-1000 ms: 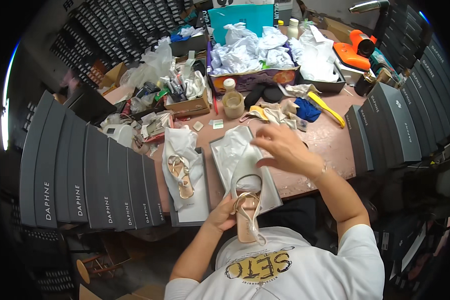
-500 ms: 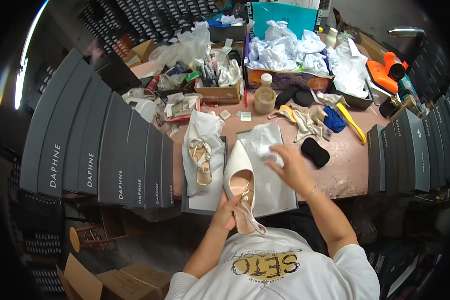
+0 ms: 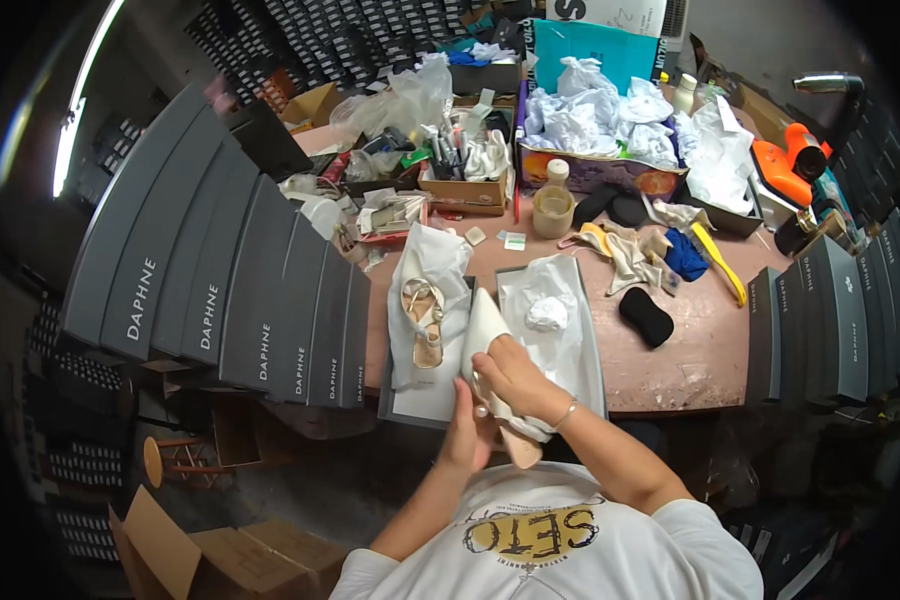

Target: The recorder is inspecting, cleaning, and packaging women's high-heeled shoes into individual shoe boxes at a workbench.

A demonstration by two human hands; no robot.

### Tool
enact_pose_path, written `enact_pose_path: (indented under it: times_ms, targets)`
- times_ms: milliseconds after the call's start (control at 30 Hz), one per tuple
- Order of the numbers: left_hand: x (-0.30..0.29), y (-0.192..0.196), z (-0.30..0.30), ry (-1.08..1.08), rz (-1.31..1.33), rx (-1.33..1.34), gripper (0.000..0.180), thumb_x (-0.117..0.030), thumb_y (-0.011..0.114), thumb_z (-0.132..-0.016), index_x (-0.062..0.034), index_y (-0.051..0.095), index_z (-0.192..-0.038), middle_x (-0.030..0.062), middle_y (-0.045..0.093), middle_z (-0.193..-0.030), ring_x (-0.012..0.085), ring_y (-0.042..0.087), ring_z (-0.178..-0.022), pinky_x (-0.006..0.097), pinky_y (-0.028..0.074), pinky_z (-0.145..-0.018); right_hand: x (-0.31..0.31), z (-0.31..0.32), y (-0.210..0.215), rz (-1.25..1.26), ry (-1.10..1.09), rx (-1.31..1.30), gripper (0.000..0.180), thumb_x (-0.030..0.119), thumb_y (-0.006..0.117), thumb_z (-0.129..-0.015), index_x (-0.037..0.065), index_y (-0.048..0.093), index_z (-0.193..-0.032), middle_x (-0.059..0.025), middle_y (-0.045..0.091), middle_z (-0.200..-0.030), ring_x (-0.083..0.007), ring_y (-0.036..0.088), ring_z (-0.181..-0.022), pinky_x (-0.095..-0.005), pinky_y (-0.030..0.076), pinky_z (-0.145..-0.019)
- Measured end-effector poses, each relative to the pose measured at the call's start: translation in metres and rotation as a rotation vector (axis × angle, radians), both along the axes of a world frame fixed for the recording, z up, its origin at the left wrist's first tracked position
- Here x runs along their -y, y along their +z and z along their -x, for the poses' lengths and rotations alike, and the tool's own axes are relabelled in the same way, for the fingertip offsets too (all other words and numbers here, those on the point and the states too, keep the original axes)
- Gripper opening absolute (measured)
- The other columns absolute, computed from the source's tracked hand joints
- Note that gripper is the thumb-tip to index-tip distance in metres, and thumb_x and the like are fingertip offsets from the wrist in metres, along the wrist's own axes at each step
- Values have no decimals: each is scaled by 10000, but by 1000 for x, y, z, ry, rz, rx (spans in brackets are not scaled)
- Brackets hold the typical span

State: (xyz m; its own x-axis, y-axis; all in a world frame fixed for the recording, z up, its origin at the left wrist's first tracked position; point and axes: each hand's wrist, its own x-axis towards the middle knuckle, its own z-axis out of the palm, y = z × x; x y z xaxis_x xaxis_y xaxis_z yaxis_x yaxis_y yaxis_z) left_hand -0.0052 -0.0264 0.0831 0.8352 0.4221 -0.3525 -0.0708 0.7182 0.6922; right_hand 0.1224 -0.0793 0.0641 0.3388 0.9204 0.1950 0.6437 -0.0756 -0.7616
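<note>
A white pointed slingback shoe (image 3: 487, 322) is held in front of my body, toe pointing away, over the near edge of the shoebox. My left hand (image 3: 462, 430) grips its side from the left, near a small pearl. Over the shoe's opening my right hand (image 3: 515, 378) is closed, its fingers curled on the upper and partly hidden. The mate, a strappy shoe (image 3: 424, 322), lies on white tissue in the left half of the box (image 3: 438, 412). In the right half (image 3: 597, 375), a crumpled paper ball (image 3: 547, 313) rests on tissue paper (image 3: 568, 352).
Grey shoeboxes stand in rows at left (image 3: 200, 270) and right (image 3: 820, 310). Right of the open box are a black sponge (image 3: 647, 317), cloths (image 3: 625, 255) and a yellow brush (image 3: 718, 263). Behind stand a bottle (image 3: 553, 208), a bin of crumpled paper (image 3: 600, 165) and an orange heat gun (image 3: 788, 168).
My right hand has moved from beside the paper ball, left and toward me, onto the shoe. The ball now lies uncovered on the tissue. My view has shifted slightly.
</note>
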Motion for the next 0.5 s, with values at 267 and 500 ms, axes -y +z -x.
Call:
enact_pose_path:
  times_ms: [267,500]
  targets:
    - [-50,-40,-28,-68,-183,-152,406,-405,401,-1009,-95,413,-1271,130,603,-1019,228,626,-916,383,539,-796,19,46,-15,-90,-23,113,615,490,379,-960,-79,526,-1140,-276,520,-1096,-406,473,-1061,-535,264,-992]
    - [-48,-21,-25,43,-121,-163,333,-342,422,-1010,-70,447,-1201,99,591,-899,223,626,-806,380,541,-734,26,31,20,129,195,45,572,477,443,-944,-63,618,-870,-237,585,-944,-379,519,-922,-465,366,-818]
